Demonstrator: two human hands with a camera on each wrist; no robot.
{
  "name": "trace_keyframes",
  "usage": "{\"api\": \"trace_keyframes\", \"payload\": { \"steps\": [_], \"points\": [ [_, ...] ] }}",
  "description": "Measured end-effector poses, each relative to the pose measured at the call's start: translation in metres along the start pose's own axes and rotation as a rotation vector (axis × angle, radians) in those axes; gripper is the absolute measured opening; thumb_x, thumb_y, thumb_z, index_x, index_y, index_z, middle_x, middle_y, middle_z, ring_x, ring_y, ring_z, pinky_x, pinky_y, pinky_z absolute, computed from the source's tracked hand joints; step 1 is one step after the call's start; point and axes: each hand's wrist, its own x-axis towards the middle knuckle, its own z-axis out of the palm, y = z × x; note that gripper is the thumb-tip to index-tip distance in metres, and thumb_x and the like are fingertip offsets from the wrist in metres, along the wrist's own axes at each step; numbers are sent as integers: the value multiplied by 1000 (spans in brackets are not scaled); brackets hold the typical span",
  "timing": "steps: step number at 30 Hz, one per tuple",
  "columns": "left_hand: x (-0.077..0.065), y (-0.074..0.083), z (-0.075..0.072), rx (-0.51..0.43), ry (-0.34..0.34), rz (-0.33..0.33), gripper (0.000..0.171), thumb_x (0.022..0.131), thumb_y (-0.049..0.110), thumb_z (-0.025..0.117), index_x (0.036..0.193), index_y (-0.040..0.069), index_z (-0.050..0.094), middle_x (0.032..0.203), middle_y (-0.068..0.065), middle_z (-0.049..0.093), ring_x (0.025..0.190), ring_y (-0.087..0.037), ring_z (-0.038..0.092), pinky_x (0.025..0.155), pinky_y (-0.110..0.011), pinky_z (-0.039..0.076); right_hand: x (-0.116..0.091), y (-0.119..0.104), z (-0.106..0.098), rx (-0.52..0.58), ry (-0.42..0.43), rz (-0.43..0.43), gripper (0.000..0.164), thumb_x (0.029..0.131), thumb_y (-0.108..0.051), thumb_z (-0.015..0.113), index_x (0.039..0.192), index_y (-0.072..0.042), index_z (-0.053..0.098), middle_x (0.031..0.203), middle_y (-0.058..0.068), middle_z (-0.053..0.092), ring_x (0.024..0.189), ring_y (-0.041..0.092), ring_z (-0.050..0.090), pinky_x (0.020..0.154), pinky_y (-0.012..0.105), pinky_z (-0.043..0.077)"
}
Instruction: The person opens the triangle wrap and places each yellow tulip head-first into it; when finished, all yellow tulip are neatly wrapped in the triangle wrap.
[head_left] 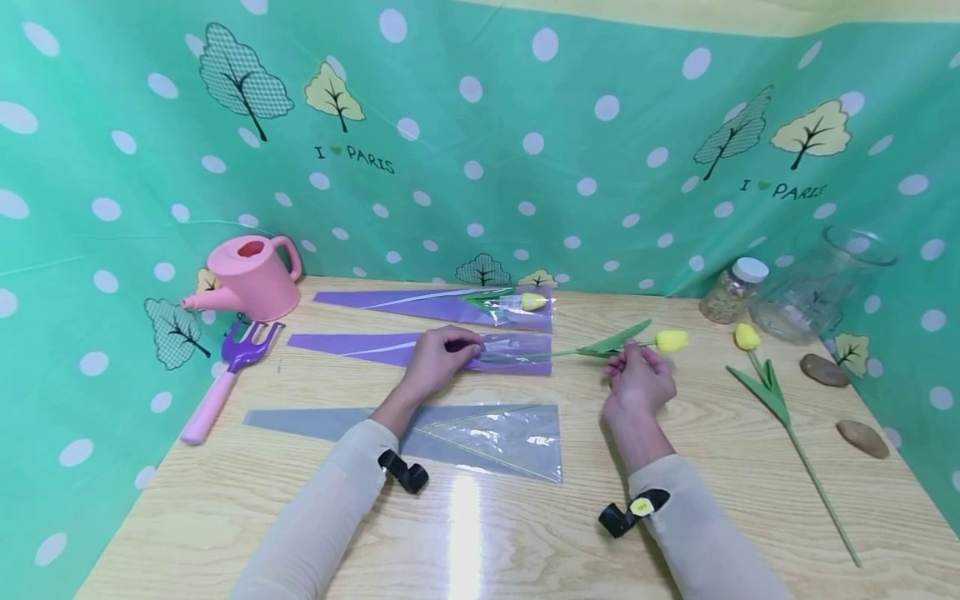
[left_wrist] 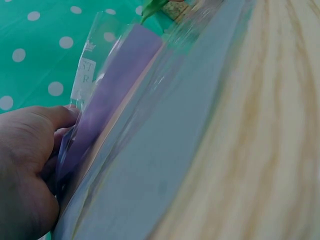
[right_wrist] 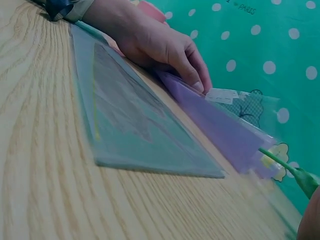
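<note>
My left hand [head_left: 441, 362] pinches the clear film of a purple flower sleeve [head_left: 360, 344] in the middle of the table. In the left wrist view, thumb and fingers grip the edge of this sleeve [left_wrist: 120, 75]. To the right, my right hand [head_left: 639, 382] holds an artificial yellow tulip [head_left: 671, 339] just below its head, by the leaf. Its green stem [head_left: 558, 354] runs leftward into the sleeve's open end. Behind lies another purple sleeve [head_left: 397, 305] with a yellow tulip [head_left: 533, 302] inside. A grey sleeve [head_left: 322, 421] lies flat in front, partly under my left wrist.
At the left stand a pink watering can [head_left: 258, 279] and a purple-pink hand fork [head_left: 217, 396]. On the right lie a loose yellow tulip [head_left: 780, 408] and two brown stones [head_left: 825, 370]. A lidded jar [head_left: 731, 292] and a glass vase [head_left: 806, 292] stand behind them.
</note>
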Motion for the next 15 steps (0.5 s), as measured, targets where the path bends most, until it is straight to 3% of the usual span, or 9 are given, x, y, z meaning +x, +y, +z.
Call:
{"api": "trace_keyframes", "payload": {
  "steps": [15],
  "points": [
    [0,3,0,20,38,31,15,92,16,78,107,16,81,117,-5,77,120,-26,69,112,-43,52,-20,25,20,-45,-39,2,16,95,-9,74,92,-10,58,74,2,63,58,10,57,50,20,50]
  ]
}}
